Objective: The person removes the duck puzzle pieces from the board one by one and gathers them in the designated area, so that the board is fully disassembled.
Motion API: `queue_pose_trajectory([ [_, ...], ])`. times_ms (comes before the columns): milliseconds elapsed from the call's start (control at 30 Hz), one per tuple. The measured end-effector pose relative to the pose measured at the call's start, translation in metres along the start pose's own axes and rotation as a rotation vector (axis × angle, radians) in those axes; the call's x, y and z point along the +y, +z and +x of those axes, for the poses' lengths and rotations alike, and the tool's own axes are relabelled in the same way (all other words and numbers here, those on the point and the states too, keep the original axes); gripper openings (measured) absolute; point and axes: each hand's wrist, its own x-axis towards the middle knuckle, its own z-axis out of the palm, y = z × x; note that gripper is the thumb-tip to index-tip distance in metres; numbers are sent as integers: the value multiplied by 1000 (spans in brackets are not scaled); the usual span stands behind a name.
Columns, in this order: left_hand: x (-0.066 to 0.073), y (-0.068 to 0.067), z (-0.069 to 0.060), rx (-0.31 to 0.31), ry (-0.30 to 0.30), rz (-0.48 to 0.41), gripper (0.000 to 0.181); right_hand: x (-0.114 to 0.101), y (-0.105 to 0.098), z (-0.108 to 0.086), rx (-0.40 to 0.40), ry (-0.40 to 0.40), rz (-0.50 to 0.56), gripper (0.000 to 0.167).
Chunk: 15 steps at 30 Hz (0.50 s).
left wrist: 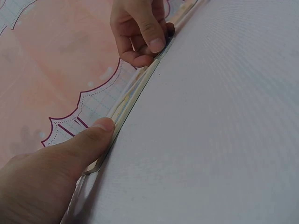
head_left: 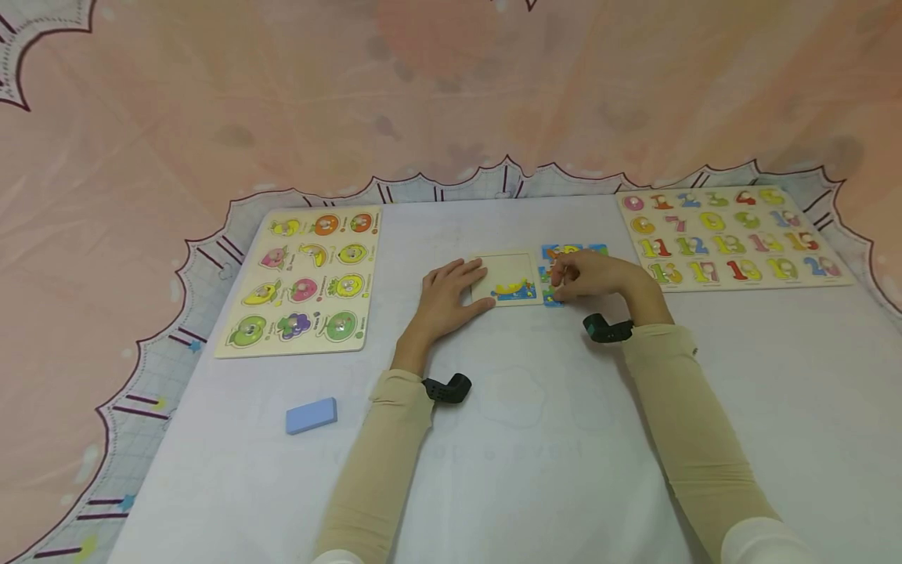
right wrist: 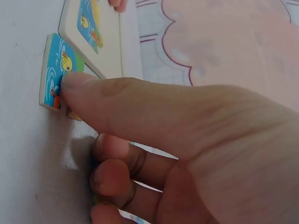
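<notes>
My left hand [head_left: 451, 298] rests with fairly straight fingers on the left side of a small wooden puzzle board [head_left: 503, 266]. Its thumb lies along the board's near edge [left wrist: 126, 109]. A yellow duck picture on blue fills the lower right part of that board. Right beside it, my right hand [head_left: 595, 274] bends over several loose blue picture pieces [head_left: 597, 249]. Thumb and forefinger pinch a blue-green puzzle piece [right wrist: 55, 65] with a small yellow duck, next to the board's corner. The other fingers curl inward and partly hide the pieces below.
A fruit puzzle board [head_left: 299, 286] lies at the left, a number puzzle board [head_left: 733, 235] at the back right. A blue block [head_left: 312, 415] sits near the left forearm. White cloth covers the table [head_left: 521, 470], and a patterned curtain [head_left: 451, 94] hangs behind it.
</notes>
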Motion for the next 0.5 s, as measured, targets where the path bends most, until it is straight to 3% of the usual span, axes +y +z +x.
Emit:
queue_pose_trajectory([
  [267, 0, 0, 1, 1, 3, -3, 61, 2, -1, 1, -5, 5, 35, 19],
  [500, -1, 1, 1, -4, -3, -4, 62, 6, -1, 5, 69, 11, 80, 22],
])
